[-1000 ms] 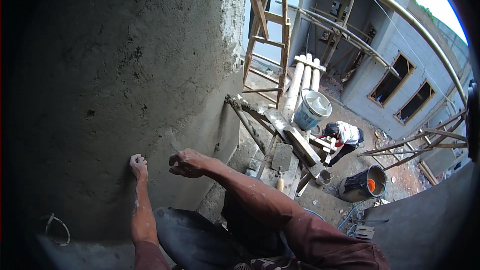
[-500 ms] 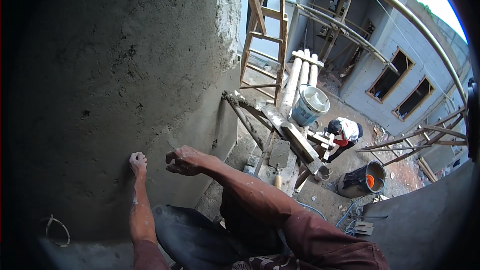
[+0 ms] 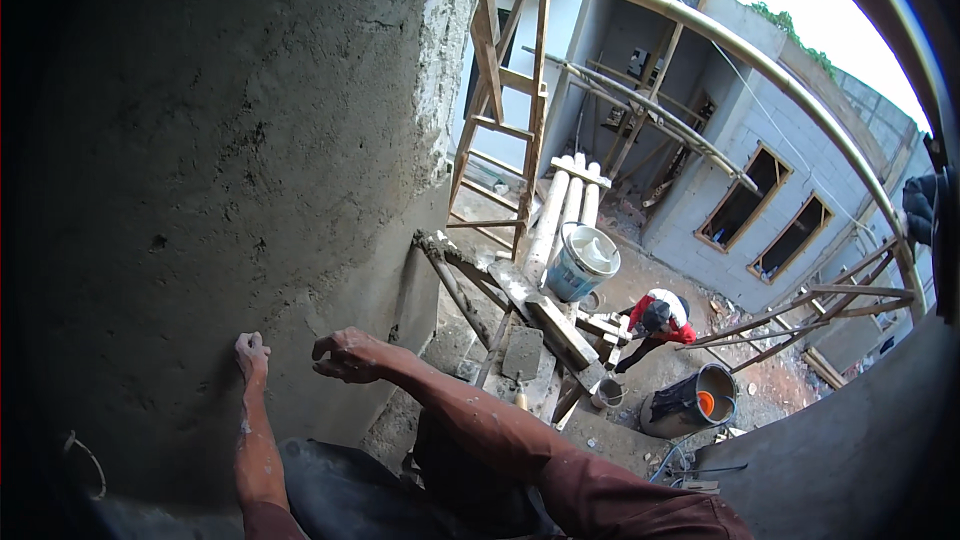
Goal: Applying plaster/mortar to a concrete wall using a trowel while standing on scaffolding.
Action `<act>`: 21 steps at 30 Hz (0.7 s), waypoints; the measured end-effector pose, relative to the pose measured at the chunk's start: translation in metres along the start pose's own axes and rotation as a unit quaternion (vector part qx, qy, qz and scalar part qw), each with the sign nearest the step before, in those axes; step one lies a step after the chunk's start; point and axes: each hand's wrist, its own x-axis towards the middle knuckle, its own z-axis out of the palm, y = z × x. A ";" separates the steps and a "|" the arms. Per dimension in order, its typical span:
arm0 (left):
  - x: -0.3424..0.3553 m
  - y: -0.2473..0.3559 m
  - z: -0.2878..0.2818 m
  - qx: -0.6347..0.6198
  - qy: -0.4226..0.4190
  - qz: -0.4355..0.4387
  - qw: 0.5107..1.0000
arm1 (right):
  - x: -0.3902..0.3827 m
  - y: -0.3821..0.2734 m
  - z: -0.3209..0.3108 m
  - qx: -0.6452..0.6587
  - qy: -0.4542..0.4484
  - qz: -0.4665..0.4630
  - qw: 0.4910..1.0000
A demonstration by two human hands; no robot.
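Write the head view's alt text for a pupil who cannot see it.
A person's left hand and right hand curl before a rough grey wall. To the right, a trowel lies on planks near a bucket, and a co-worker bends.

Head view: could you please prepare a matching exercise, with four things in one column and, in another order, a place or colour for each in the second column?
Things:
1. Trowel
2. Bucket by the poles
3. Orange item
4. Left hand

Places or colours:
A. Inside the dark drum
B. Close to the grey wall
C. Blue outside
D. Lying on a plank

Right pairs: 1-D, 2-C, 3-A, 4-B
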 end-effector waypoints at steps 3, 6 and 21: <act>0.005 -0.003 0.004 -0.016 0.011 0.009 1.000 | -0.001 -0.003 -0.003 0.076 -0.028 0.064 0.995; 0.003 -0.013 0.006 -0.046 0.011 0.018 0.999 | 0.000 -0.004 0.001 0.068 -0.033 0.070 0.995; 0.052 -0.089 0.026 -0.244 -0.215 -0.141 0.935 | 0.008 -0.007 0.006 0.064 -0.053 0.126 0.989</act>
